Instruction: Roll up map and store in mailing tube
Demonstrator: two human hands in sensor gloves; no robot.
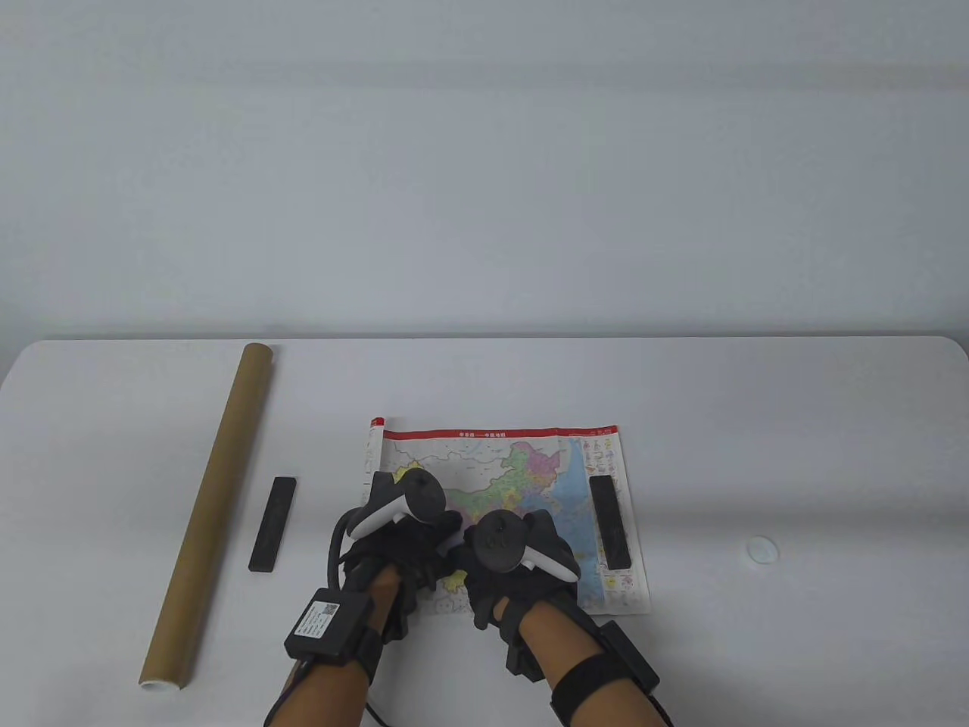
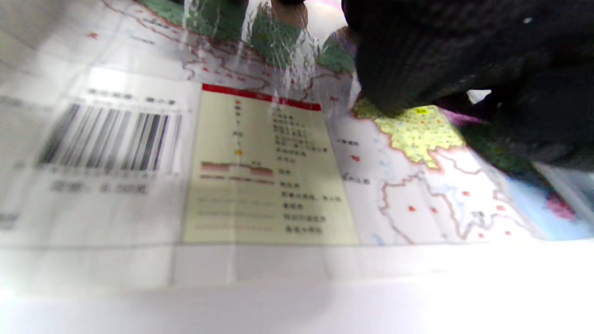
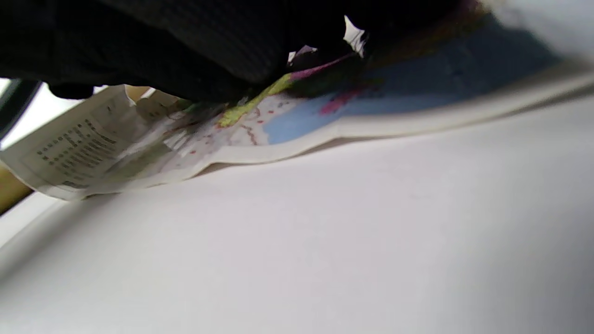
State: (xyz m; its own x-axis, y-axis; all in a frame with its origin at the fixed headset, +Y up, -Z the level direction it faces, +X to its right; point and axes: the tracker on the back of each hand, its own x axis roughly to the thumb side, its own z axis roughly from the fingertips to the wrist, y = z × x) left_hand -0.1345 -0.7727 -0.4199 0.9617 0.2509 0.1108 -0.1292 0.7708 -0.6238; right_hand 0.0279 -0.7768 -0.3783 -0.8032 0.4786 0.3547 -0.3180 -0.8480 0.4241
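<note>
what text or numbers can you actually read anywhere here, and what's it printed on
Nothing can be quoted with confidence.
Map title in the red top border: too small.
Barcode and the digits under it, on the map's margin: blurred.
Legend box lines on the map: blurred.
Label with a QR code on the left wrist box: too small.

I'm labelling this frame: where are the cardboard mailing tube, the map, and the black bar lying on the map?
brown cardboard mailing tube [image 1: 213, 500], table view, mid-length of its side
colourful paper map [image 1: 522, 462], table view, printed upper middle
black rectangular bar [image 1: 610, 521], table view, its centre
</note>
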